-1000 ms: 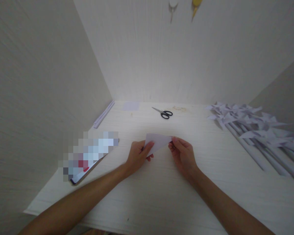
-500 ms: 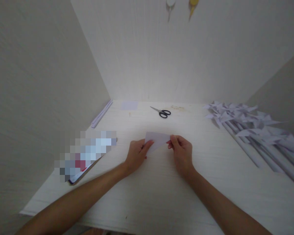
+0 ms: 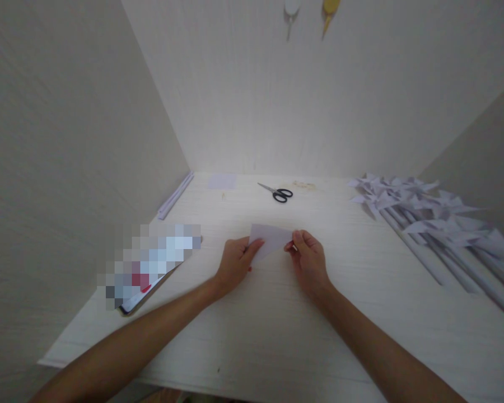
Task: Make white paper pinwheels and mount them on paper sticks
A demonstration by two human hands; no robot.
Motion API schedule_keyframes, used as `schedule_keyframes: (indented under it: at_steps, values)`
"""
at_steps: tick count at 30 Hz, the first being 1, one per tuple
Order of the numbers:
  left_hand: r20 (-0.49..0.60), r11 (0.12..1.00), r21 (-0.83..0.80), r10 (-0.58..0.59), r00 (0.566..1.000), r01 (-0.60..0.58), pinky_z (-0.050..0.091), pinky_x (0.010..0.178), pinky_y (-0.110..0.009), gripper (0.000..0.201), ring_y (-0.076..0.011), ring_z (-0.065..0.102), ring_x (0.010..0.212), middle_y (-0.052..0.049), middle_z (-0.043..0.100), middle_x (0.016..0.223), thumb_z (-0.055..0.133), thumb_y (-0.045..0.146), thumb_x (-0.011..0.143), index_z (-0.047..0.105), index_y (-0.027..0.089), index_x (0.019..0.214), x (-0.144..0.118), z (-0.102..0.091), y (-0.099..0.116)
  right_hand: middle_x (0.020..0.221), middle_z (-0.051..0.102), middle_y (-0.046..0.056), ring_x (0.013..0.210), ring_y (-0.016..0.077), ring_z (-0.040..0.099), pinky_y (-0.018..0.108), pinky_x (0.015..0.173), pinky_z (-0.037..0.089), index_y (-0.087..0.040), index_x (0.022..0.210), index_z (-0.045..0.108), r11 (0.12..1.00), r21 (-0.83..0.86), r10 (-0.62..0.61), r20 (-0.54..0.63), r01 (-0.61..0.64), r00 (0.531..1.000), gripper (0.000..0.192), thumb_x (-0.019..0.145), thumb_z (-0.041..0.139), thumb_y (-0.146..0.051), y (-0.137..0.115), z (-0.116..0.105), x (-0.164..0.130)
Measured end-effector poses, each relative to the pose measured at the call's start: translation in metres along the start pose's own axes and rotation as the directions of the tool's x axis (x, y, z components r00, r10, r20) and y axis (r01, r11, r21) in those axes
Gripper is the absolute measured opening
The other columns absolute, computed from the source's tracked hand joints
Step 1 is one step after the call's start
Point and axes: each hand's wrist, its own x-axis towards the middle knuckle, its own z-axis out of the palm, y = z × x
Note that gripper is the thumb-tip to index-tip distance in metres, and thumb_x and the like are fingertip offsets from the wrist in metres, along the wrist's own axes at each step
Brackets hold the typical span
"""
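Both hands pinch a small white folded paper triangle just above the pale wooden worktop: left hand at its left corner, right hand at its right tip. It looks light, flimsy and easily creased, so it is probably best held by the edges.

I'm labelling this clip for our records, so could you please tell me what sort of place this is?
Probably a small paper-craft desk set in a plain walled alcove. Both hands hold a folded white paper, scissors lie behind, and finished paper pinwheels are piled at the right of the table.
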Motion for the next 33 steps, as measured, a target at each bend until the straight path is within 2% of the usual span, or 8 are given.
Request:
schedule_keyframes:
  at_steps: [4,9,23,33]
  values:
    - [0.020,1.000,-0.012,-0.004,1.000,0.004,0.029,0.029,-0.015,0.037,-0.0050,0.037,0.033,0.005,0.036,0.041,0.038,0.042,0.076,0.045,0.014,0.052,-0.0004,0.0002,-0.0024,0.058,0.053,-0.004,0.058,0.0077,0.051,0.021,0.057,0.045,-0.017,0.058,0.049,0.999,-0.044,0.022,0.003,-0.022,1.000,0.022,0.070,0.056,-0.034,0.0019,-0.0010,-0.0012]
    - [0.025,1.000,-0.007,-0.019,0.999,0.019,0.030,0.030,-0.015,0.039,-0.0055,0.038,0.034,0.005,0.035,0.042,0.038,0.045,0.075,0.045,0.014,0.052,0.0007,-0.0005,-0.0039,0.058,0.061,-0.001,0.055,0.0099,0.059,0.023,0.055,0.050,-0.016,0.062,0.048,0.993,-0.006,0.119,0.027,-0.119,0.993,0.022,0.070,0.056,-0.036,0.0000,-0.0010,-0.0015]
    - [0.062,0.998,-0.043,-0.040,0.997,0.043,0.027,0.029,-0.014,0.040,-0.0040,0.034,0.032,0.006,0.034,0.040,0.040,0.046,0.073,0.045,0.014,0.052,0.0034,-0.0022,-0.0005,0.047,0.062,0.000,0.041,0.0088,0.058,0.015,0.040,0.049,-0.013,0.058,0.054,0.939,0.156,0.304,0.048,-0.307,0.952,0.022,0.059,0.067,-0.031,-0.0080,-0.0005,-0.0008]
    - [0.026,0.992,-0.112,-0.049,0.998,0.052,0.027,0.029,-0.014,0.039,-0.0038,0.035,0.032,0.006,0.034,0.041,0.040,0.046,0.073,0.043,0.014,0.052,0.0008,0.0027,-0.0032,0.052,0.062,-0.002,0.046,0.0079,0.058,0.017,0.046,0.051,-0.015,0.061,0.055,0.948,0.179,0.259,0.054,-0.264,0.964,0.019,0.062,0.066,-0.031,-0.0057,0.0018,-0.0017]
